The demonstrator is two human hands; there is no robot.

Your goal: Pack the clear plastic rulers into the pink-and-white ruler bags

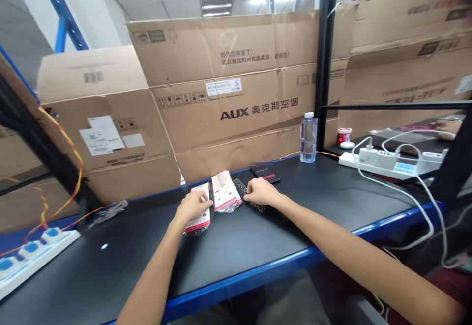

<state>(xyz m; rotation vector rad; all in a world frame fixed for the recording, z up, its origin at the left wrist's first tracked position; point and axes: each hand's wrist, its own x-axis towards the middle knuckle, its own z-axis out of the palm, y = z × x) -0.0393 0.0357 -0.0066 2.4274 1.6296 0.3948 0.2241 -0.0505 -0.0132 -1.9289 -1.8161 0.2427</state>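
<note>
Nearest me, the blue-edged black bench [239, 277] runs across, with a white power strip with blue switches [37, 251] at the near left. My left hand [193, 206] sits on a clear plastic packet holding a white-and-red card [197, 222]; my fingers lie pressed together over it, but I cannot tell whether they pinch it, since my thumb is hidden. Just right of that, a second packet [225, 192] lies between my hands, untouched and slanted. My right hand [260, 192] is closed up, with its fingertips [248, 194] on a black slotted strip [250, 202], and I cannot tell if they grip it. Keeping both hands low and close over these small pieces holds them steady on the slick top.

Farther off lie a black handheld device [266, 172] and a water bottle [309, 138]. A white power strip [383, 165] sits to the far right, and flattened AUX cardboard boxes [228, 103] stand behind everything.
</note>
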